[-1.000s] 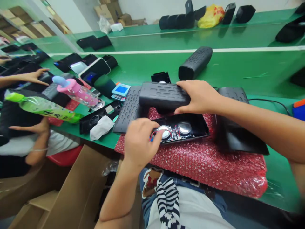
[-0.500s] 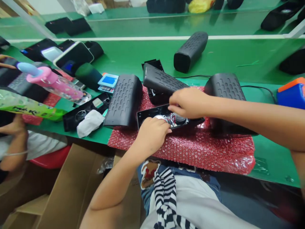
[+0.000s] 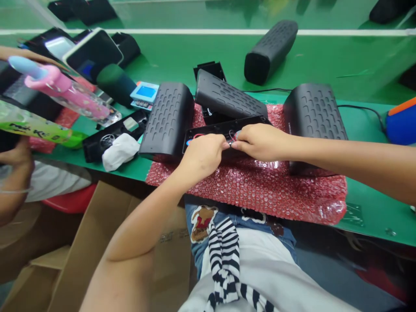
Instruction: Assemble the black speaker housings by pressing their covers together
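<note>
An open black speaker housing (image 3: 211, 128) lies on red bubble wrap (image 3: 260, 190), and both my hands cover most of it. Its round drivers are hidden. My left hand (image 3: 203, 154) curls over the near side, while my right hand (image 3: 263, 141) comes in from the right. Their fingertips nearly meet beside thin red and blue wires (image 3: 232, 135). Perforated black speaker covers stand on either side: one (image 3: 167, 121) left of my left hand, another (image 3: 313, 117) right of my right hand. A third cover (image 3: 229, 97) leans just behind the housing.
A finished black speaker (image 3: 271, 52) lies on the green bench beyond. To the left are a pink bottle (image 3: 61, 91), a white cloth (image 3: 120, 151), and a co-worker's hand (image 3: 14, 160). A cardboard box (image 3: 97, 242) stands below the bench edge.
My right hand has let go of the speaker cover, which now leans behind the housing. Both hands have come together over the housing, hiding the drivers. The view has tilted lower.
</note>
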`<state>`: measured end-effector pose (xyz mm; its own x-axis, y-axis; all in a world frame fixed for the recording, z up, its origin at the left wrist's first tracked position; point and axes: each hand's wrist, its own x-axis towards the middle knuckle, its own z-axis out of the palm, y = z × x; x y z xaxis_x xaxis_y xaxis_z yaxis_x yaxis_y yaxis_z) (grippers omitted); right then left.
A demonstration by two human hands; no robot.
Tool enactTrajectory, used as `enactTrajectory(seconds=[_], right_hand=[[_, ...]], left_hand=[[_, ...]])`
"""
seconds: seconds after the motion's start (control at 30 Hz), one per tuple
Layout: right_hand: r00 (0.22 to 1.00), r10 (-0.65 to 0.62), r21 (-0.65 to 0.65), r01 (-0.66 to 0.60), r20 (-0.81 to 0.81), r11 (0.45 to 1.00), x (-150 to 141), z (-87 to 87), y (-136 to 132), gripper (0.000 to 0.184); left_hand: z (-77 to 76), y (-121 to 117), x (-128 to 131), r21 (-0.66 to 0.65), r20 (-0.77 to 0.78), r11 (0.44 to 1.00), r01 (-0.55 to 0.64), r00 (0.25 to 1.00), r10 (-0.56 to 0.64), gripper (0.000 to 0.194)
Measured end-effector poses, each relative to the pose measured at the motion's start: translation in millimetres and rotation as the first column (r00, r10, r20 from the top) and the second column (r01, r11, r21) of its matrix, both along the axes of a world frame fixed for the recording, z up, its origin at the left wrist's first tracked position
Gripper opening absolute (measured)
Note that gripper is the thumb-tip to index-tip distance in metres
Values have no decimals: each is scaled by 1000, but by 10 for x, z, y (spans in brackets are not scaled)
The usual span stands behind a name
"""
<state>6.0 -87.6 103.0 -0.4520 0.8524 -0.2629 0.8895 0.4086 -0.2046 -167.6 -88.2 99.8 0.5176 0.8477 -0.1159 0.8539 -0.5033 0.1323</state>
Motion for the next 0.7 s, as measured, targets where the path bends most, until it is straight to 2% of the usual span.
enactTrajectory(seconds=[0.2,0.33,0.43,0.57,0.7], right_hand=[[998,-67,60,68,-20,996,-25,-47,32,38],[994,-107,102,111,-37,989,-11,-52,75,36],[994,-105,79,108,-43,991,0,-30,115,37],[999,-38,58,39,-11,998,7,-10,152,43],[1000,16,37,-16,-8,999,13,-2,187,45]], left_hand=[[-114,7,62,59,75,991,-120,990,115,30],[-105,34,92,60,95,982,-178,981,172,29],[-58,84,73,38,76,987,-158,985,155,30],[-9,137,36,-4,66,995,-98,993,98,30],[7,141,51,-15,54,993,-120,991,121,29]])
